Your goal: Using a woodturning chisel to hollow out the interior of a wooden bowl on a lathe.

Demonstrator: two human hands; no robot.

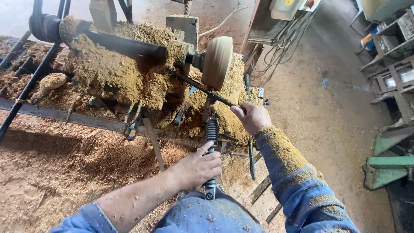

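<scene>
A woodturning workshop. A lathe (129, 47) caked in sawdust (56, 159) spins a round wooden blank (217, 61) (chips bury the bench too). Cables (280, 43) hang over a dirt floor (327, 112).

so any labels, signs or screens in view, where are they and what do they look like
Control box: top edge, right of centre, on a post; pale boxy casing with a round yellow sticker.
Panel: just right of the box; small white plate with an orange-red mark.
No packages or screens can be made out.

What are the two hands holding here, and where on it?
Both hold one long turning tool: the left hand grips its ribbed black handle low down, the right hand holds the metal shaft nearer the spinning wooden disc.
</scene>
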